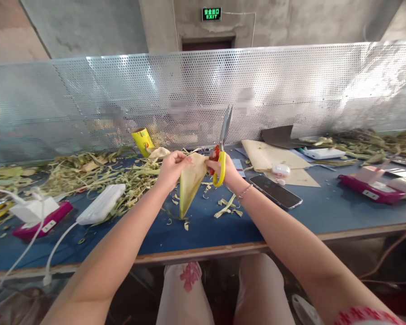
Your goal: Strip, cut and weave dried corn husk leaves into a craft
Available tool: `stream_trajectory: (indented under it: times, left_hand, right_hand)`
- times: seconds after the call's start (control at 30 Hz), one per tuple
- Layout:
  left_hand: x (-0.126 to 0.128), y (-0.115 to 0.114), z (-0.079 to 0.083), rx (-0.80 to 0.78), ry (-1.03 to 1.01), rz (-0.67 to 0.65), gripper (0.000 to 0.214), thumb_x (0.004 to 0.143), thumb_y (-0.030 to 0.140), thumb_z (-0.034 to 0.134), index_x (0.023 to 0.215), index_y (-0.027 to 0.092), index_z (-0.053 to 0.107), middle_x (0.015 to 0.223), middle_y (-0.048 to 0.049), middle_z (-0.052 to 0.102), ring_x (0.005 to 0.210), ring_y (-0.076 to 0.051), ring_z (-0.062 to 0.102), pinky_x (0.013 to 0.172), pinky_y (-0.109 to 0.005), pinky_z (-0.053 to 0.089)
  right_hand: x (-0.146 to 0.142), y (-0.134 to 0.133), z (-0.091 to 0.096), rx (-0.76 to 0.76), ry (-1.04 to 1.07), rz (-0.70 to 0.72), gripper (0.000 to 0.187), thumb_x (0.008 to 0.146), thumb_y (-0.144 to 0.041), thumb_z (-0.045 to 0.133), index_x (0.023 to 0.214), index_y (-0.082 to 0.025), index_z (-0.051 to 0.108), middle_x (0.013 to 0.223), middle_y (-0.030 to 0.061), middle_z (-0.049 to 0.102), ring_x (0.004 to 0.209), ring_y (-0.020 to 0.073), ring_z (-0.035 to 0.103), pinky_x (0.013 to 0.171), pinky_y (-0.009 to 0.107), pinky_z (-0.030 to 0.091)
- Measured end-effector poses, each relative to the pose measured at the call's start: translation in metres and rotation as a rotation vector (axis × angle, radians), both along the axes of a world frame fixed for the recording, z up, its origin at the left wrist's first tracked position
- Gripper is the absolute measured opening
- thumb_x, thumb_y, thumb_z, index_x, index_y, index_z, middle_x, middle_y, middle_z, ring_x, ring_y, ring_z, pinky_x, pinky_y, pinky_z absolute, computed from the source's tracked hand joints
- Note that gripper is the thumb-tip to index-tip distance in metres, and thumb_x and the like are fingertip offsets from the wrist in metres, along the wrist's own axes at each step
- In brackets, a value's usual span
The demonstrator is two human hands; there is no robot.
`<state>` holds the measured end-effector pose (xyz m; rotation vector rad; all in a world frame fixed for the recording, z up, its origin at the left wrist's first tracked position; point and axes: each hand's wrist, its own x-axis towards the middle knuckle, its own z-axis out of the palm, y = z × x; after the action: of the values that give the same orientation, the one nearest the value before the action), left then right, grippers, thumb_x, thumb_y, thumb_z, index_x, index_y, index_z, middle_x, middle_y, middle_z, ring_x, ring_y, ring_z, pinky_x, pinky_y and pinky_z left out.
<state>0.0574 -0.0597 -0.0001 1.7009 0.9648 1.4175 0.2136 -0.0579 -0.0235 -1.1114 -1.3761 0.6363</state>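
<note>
My left hand (pixel 171 168) is closed, pinching the top edge of a pale yellow-green leaf (pixel 189 185) that hangs down to a point just above the blue table (pixel 203 228). My right hand (pixel 223 170) is closed through the yellow handles of a pair of scissors (pixel 222 142). The scissor blades point up and away, nearly together. The right hand's fingers also touch the leaf's upper right corner. Small leaf trimmings (pixel 227 206) lie on the table under my hands.
A heap of green leaf strips (pixel 98 174) covers the table's left and back right. A black phone (pixel 275 191), white power bank (pixel 101 204), pink devices (pixel 370 188), a yellow roll (pixel 142 141) and brown paper (pixel 270 158) lie around. A perforated metal screen (pixel 291 85) backs the table.
</note>
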Motion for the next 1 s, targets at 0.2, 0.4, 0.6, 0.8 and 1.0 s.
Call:
stream_trajectory:
  times: [0.2,0.4,0.6,0.8,1.0]
  left_hand:
    - [0.000,0.003,0.000,-0.317,-0.149,-0.204,0.033,0.051,0.035,0.074,0.069,0.014,0.055,0.063,0.0015,0.058,0.057,-0.009,0.052,0.057,-0.023,0.041]
    - [-0.003,0.004,0.001,-0.348,-0.069,-0.246,0.023,0.059,0.027,0.071,0.072,0.014,0.056,0.057,0.0039,0.051,0.041,-0.002,0.038,0.039,-0.017,0.025]
    - [0.000,0.001,0.000,-0.298,0.153,-0.014,0.012,0.077,0.027,0.053,0.077,0.020,0.044,0.048,0.0083,0.043,0.030,-0.006,0.041,0.034,-0.017,0.024]
    - [0.005,-0.004,0.000,-0.264,0.211,0.033,0.013,0.081,0.029,0.048,0.074,0.019,0.043,0.043,0.0084,0.041,0.028,-0.007,0.039,0.034,-0.018,0.024]
    - [0.000,0.000,0.002,-0.437,-0.030,-0.181,0.017,0.076,0.023,0.057,0.069,0.016,0.044,0.043,0.0091,0.037,0.027,0.000,0.028,0.031,-0.014,0.017]
  right_hand:
    - [0.005,0.005,-0.001,-0.009,-0.017,-0.046,0.020,0.059,-0.022,0.052,0.073,-0.021,0.037,0.066,-0.0031,0.051,0.061,0.0128,0.051,0.055,0.025,0.042]
    - [0.013,0.012,-0.003,-0.011,-0.084,-0.140,0.018,0.060,-0.023,0.052,0.075,-0.021,0.042,0.070,-0.0016,0.054,0.065,0.0142,0.052,0.057,0.025,0.042]
    - [0.010,0.009,-0.003,0.006,-0.174,-0.172,0.016,0.061,-0.023,0.051,0.075,-0.020,0.044,0.071,0.0006,0.056,0.069,0.0165,0.054,0.059,0.027,0.043]
    - [0.009,0.008,-0.006,0.058,-0.190,-0.154,0.017,0.061,-0.023,0.049,0.078,-0.020,0.046,0.075,0.0010,0.057,0.071,0.0162,0.055,0.063,0.028,0.045]
    - [0.011,0.012,-0.007,0.020,-0.211,-0.187,0.016,0.060,-0.022,0.048,0.076,-0.020,0.045,0.071,0.0010,0.056,0.070,0.0170,0.054,0.061,0.028,0.044]
